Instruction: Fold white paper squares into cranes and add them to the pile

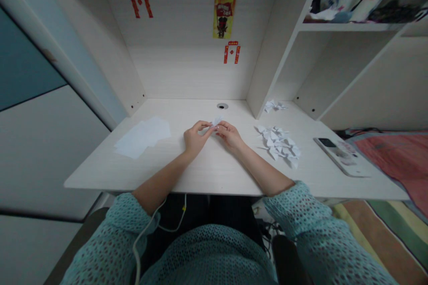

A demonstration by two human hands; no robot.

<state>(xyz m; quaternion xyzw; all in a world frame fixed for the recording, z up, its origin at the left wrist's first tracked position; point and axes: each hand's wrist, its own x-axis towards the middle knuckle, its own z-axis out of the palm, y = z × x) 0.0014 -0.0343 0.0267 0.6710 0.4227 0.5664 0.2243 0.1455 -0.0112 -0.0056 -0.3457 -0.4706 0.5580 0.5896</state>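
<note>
Both my hands meet at the middle of the pale wooden desk (207, 173). My left hand (195, 136) and my right hand (229, 134) pinch a small piece of folded white paper (216, 120) between their fingertips. The paper sticks up a little above the fingers. A stack of flat white paper sheets (143, 137) lies to the left of my left hand. A heap of several folded white paper figures (279, 142) lies to the right of my right hand.
A few more folded paper figures (274, 106) sit in the shelf nook at the back right. A phone (341, 155) lies at the desk's right end. A cable hole (222, 106) is at the back. Stickers hang on the rear wall. Bags fill the upper shelf (351, 26).
</note>
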